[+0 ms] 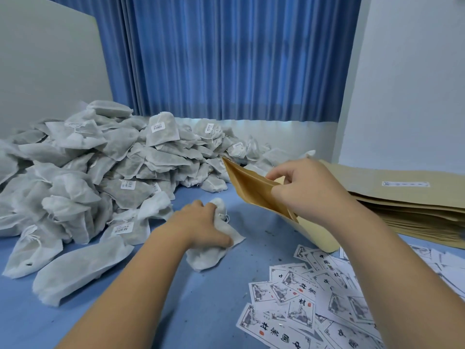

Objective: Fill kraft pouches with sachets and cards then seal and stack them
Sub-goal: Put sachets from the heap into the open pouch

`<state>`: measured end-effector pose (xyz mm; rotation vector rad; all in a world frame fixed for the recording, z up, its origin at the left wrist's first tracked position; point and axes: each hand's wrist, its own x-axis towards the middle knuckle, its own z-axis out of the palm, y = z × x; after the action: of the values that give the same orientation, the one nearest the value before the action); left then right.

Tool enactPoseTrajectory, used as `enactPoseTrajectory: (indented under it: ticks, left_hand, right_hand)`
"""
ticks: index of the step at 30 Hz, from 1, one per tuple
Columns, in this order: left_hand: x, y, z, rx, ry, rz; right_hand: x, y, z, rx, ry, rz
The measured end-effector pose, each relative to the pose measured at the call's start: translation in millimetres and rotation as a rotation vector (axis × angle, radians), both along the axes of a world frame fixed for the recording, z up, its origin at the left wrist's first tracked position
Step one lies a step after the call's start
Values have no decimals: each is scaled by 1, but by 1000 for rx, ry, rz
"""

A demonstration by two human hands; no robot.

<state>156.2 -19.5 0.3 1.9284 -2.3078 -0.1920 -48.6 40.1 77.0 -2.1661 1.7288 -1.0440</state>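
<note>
My right hand (304,190) grips a kraft pouch (251,187) by its open mouth, fingers hooked inside, and holds it tilted above the blue table (201,311). My left hand (201,222) grips a white mesh sachet (214,250) that lies on the table just left of the pouch. A large heap of similar sachets (100,167) fills the left and back. Printed cards (302,303) lie scattered at the front right.
A flat stack of kraft pouches (407,205) lies at the right under my right forearm. Blue curtains (226,59) hang behind the table, with a grey panel at the left and a white wall at the right. Dark crumbs dot the table.
</note>
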Motion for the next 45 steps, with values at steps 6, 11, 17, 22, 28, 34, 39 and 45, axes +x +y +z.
enactPoseTrajectory:
  ticks: [6, 11, 17, 22, 28, 34, 39, 45]
  left_hand:
    - [-4, 8, -9, -65, 255, -82]
    - [2, 17, 1, -224, 495, -116]
    - [6, 39, 24, -539, 1008, -23]
    - [-7, 56, 31, -492, 1016, -171]
    - [-10, 59, 31, -395, 863, -266]
    - [-8, 61, 31, -359, 851, -337]
    - [-10, 64, 33, -343, 806, -381]
    - [-13, 57, 31, -236, 748, -173]
  right_hand:
    - [-5, -3, -2, 26, -4, -3]
    - [-7, -6, -6, 39, -12, -4]
    - [-5, -9, -9, 38, 11, -26]
    - [3, -11, -14, 30, 70, -32]
    - [-1, -11, -14, 14, -14, -97]
    - [1, -14, -17, 15, -35, -137]
    - [0, -16, -21, 30, -51, -130]
    - [5, -14, -21, 56, -9, -59]
